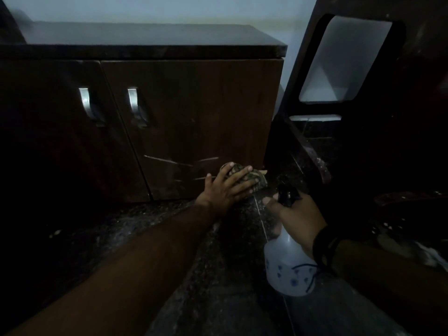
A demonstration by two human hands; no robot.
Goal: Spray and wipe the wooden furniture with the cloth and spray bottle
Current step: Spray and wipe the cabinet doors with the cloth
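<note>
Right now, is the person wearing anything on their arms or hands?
Both forearms are bare, with no sleeves or gloves showing. The left hand wears nothing visible. The right hand has a black band wrapped around its wrist, with dark cords trailing from it.

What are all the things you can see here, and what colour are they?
cabinet: one, dark brown wood, ahead by the wall
door handles: two, silver, on the cabinet doors
cloth: one, patterned brown, pressed on the right door's lower corner
spray bottle: one, white with blue marks and black nozzle, lower right
dark furniture: one, black, with a window-like opening, right
floor: dark, speckled
left hand: flat on the cloth
right hand: grips the spray bottle, dark band at wrist
</note>
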